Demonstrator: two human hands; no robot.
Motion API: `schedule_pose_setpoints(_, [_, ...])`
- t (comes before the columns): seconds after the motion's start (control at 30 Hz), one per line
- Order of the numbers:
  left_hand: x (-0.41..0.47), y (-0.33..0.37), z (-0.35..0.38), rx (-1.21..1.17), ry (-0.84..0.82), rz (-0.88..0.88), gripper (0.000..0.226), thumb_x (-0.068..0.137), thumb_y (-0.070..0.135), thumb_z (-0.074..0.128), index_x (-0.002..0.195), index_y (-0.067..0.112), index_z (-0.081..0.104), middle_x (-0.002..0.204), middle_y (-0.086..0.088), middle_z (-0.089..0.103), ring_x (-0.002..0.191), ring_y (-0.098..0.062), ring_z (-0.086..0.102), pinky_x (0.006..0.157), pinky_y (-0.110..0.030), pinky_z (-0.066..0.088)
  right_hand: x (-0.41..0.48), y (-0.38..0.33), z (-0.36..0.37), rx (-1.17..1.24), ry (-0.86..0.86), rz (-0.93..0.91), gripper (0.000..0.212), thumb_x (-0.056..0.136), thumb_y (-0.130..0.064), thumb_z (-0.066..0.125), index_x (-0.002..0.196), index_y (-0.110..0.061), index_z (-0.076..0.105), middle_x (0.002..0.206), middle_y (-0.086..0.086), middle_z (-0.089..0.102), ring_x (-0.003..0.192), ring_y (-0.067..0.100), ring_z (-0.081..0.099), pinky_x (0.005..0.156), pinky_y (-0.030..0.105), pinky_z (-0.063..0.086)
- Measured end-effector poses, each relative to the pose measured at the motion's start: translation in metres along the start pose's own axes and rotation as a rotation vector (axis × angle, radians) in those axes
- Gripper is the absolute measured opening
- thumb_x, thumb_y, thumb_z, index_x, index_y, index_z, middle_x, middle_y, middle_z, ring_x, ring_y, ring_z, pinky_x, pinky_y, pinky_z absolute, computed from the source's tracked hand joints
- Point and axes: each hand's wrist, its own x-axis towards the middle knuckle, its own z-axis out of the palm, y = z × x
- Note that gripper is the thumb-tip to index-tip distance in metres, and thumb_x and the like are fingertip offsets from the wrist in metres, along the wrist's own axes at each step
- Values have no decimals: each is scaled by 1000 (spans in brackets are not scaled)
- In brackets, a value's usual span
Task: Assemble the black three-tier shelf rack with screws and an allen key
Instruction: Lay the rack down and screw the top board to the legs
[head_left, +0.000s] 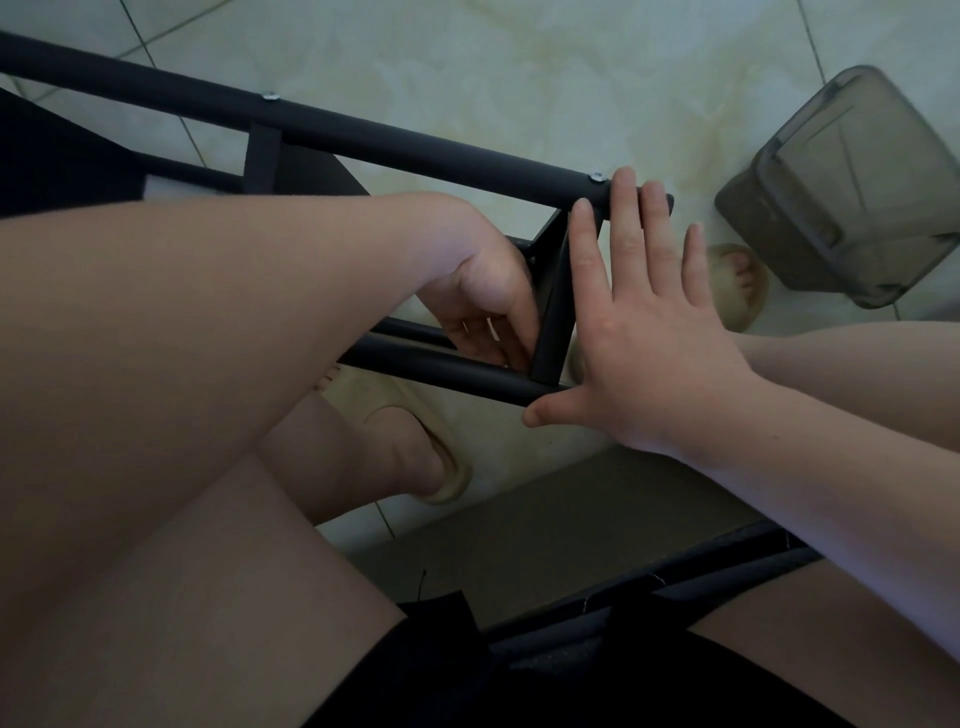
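The black shelf rack lies on its side over the tiled floor, and its upper tube (363, 135) runs from top left to centre right. Two silver screw heads (270, 96) (596, 178) sit in that tube. A flat black crossbar (553, 312) joins it to a lower tube (441, 371). My left hand (483, 296) reaches inside the frame with fingers curled against the crossbar's inner face, pinching a thin glinting piece that looks like the allen key; most of it is hidden. My right hand (649, 338) lies flat on the rack's end, fingertips on the upper tube, thumb under the lower tube.
A grey translucent plastic container (852, 192) stands on the floor at the right. My feet in beige sandals (415, 431) (737, 286) rest under and beyond the rack. A black shelf panel (62, 166) fills the left edge. My knees take up the foreground.
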Motion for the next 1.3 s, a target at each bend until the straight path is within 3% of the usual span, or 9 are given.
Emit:
schedule_pose_setpoints(0.2, [1,8,1,45,-17,36,19,90,11,66,108,13,69,83,4,71,71,-9,60,65,-21,44,0,-3,-3,5,-16,11,158,59,-83,73,155,-5,-24,159,25,-33,149,43,-28,122,61,-7])
schedule_pose_setpoints(0.43, [1,6,-1,36,-63,14,37,92,8,62,130,5,62,91,1,66,75,-10,59,70,-23,46,0,-4,-5,12,-26,15,158,59,-83,73,155,-5,-25,159,25,-34,149,44,-28,123,61,-6])
schedule_pose_setpoints(0.63, [2,2,-1,3,-50,5,23,89,16,67,112,13,68,85,4,67,71,-11,57,70,-24,47,0,-5,-6,17,-30,21,158,59,-83,73,154,-5,-27,158,24,-35,149,43,-30,123,61,-6])
schedule_pose_setpoints(0.8, [3,3,1,-9,-56,22,12,90,10,65,101,12,68,75,4,68,69,-10,56,68,-23,45,0,-5,-7,17,-33,21,157,60,-83,73,154,-5,-27,159,25,-35,149,43,-29,123,61,-6])
schedule_pose_setpoints(1.13, [0,3,-3,-25,-70,8,36,91,11,63,126,7,65,91,1,67,77,-12,59,75,-26,47,0,-7,-7,23,-36,28,158,59,-82,74,154,-5,-26,159,25,-34,149,43,-29,123,61,-5])
schedule_pose_setpoints(1.3, [3,3,1,-20,-28,-4,31,90,15,65,120,11,67,89,2,66,73,-12,58,71,-24,48,0,-7,-7,28,-30,29,158,59,-81,75,154,-5,-26,159,24,-34,149,43,-29,123,61,-5])
